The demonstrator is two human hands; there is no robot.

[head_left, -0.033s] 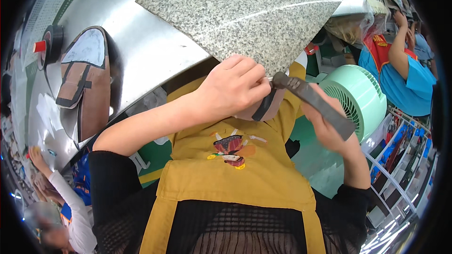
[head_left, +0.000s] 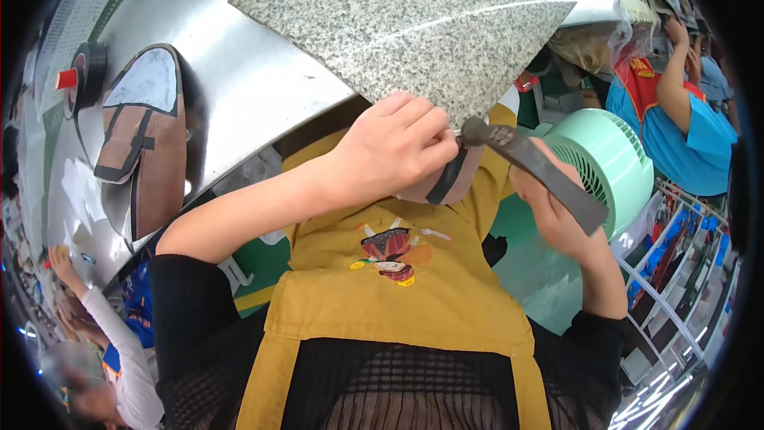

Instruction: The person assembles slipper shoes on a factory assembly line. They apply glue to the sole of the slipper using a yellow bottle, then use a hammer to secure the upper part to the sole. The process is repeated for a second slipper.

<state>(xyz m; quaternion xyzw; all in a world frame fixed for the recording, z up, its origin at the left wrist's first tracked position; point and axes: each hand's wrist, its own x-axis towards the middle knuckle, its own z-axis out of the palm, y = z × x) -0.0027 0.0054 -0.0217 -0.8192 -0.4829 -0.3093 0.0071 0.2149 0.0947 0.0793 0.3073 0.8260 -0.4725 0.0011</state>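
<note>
Leather piece (head_left: 446, 179) (pale, with a dark strip) sits pinched under the left hand (head_left: 394, 147), just below the granite slab (head_left: 430, 24). Right hand (head_left: 557, 215) grips a flat metal tool (head_left: 537, 167), its tip touching the piece beside the left fingertips.

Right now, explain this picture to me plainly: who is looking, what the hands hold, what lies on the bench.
There is no machine here. A person wears a wide-angle camera on the head, looking down at their own chest, yellow apron and bare hands. The lens bends straight edges. The left hand pinches a small tan piece with a black strip against the edge of a granite slab. The right hand grips a dark metal tool whose tip meets that piece. On the steel bench lie a flat brown shoe upper and a tape roll. A green fan stands nearby.
</note>
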